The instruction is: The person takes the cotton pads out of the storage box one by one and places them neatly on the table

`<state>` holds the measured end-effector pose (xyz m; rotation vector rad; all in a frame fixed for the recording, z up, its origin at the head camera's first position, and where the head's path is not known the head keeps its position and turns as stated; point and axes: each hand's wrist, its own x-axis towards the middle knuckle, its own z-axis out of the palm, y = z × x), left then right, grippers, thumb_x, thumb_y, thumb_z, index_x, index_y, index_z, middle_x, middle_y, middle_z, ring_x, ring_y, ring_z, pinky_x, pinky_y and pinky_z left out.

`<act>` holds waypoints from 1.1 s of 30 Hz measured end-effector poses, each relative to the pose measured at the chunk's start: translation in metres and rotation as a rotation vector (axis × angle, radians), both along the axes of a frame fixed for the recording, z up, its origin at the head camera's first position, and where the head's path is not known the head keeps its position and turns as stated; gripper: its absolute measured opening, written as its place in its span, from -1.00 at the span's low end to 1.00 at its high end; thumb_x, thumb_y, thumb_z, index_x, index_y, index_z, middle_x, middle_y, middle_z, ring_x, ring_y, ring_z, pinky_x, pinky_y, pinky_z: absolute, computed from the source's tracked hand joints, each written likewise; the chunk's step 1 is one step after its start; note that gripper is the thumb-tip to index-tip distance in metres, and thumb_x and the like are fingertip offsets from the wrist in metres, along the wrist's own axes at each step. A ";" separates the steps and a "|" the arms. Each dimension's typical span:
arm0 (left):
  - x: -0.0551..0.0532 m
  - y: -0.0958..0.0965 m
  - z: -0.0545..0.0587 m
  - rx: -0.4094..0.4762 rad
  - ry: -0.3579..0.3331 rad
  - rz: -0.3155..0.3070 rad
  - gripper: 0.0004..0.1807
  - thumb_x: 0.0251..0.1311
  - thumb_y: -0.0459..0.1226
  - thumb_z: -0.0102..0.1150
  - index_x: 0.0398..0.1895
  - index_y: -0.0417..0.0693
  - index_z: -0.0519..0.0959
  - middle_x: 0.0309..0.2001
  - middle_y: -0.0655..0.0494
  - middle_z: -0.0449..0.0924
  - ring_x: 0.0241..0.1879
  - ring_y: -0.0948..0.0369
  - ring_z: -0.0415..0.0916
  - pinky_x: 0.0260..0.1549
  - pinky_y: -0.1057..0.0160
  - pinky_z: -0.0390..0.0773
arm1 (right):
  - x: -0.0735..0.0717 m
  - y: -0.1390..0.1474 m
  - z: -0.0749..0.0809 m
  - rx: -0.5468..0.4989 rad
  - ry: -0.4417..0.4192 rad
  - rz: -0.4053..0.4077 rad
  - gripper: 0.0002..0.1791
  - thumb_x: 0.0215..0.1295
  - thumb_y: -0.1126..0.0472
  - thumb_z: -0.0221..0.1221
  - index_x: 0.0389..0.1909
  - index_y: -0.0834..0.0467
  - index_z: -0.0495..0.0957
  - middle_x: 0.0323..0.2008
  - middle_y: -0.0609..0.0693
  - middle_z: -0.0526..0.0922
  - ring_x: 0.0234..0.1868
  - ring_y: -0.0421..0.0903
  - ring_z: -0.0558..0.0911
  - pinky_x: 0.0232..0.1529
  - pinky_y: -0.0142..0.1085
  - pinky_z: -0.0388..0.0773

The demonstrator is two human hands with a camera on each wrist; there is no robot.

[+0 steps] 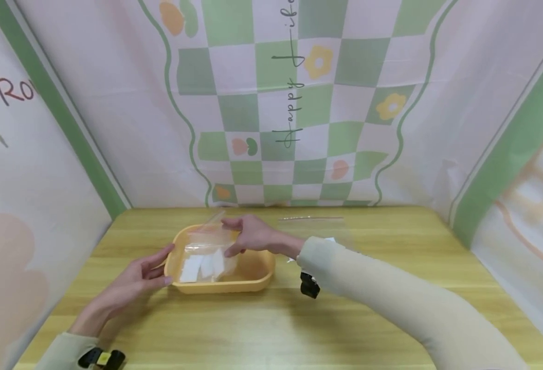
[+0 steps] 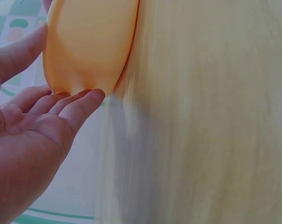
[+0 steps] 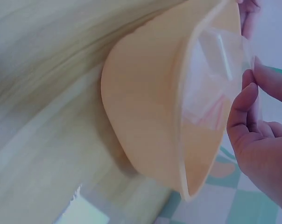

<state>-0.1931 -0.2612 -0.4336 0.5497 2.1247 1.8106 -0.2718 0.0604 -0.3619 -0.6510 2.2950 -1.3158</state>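
A yellow plastic basket (image 1: 248,287) sits on the table. My left hand (image 1: 130,282) holds its left end, thumb and fingers spread around the wall, as the left wrist view shows with the hand (image 2: 33,121) against the basket (image 2: 92,42). My right hand (image 1: 253,234) reaches over the basket and pinches a clear plastic bag (image 1: 206,239) between thumb and fingers. In the right wrist view this hand (image 3: 257,126) holds the bag (image 3: 208,88) at the rim. White pieces (image 1: 191,268) lie in the basket's left part; whether they are inside bags is unclear.
Right of the basket, another clear zip bag (image 1: 318,226) lies flat on the wooden table (image 1: 392,246), partly covered by my right forearm. A white piece with a jagged edge (image 3: 82,210) shows there. Printed cloth (image 1: 276,113) hangs behind the table.
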 end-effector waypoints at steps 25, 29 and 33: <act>0.003 -0.002 -0.002 0.008 -0.005 0.011 -0.07 0.41 -0.45 0.27 0.65 -0.39 -0.10 0.61 -0.43 -0.20 0.45 -0.45 0.08 0.21 0.34 0.52 | -0.013 0.124 0.058 -0.099 -0.048 -0.082 0.02 0.16 0.35 0.48 0.63 0.15 0.20 0.59 0.02 0.27 -0.02 0.02 0.73 -0.18 -0.24 0.69; 0.003 -0.002 -0.001 0.006 -0.009 0.011 -0.07 0.41 -0.45 0.27 0.65 -0.38 -0.10 0.61 -0.41 -0.20 0.45 -0.44 0.08 0.21 0.34 0.52 | -0.015 0.159 0.060 -0.123 -0.064 -0.107 0.02 0.20 0.38 0.45 0.65 0.16 0.15 0.60 0.05 0.24 0.08 -0.01 0.69 -0.14 -0.23 0.68; 0.002 -0.001 0.000 0.000 -0.014 0.012 -0.07 0.41 -0.44 0.27 0.66 -0.37 -0.09 0.61 -0.41 -0.18 0.45 -0.43 0.09 0.20 0.35 0.53 | -0.017 0.198 0.058 -0.133 -0.073 -0.126 0.05 0.23 0.38 0.42 0.67 0.18 0.08 0.63 0.10 0.18 0.39 0.11 0.49 -0.13 -0.27 0.67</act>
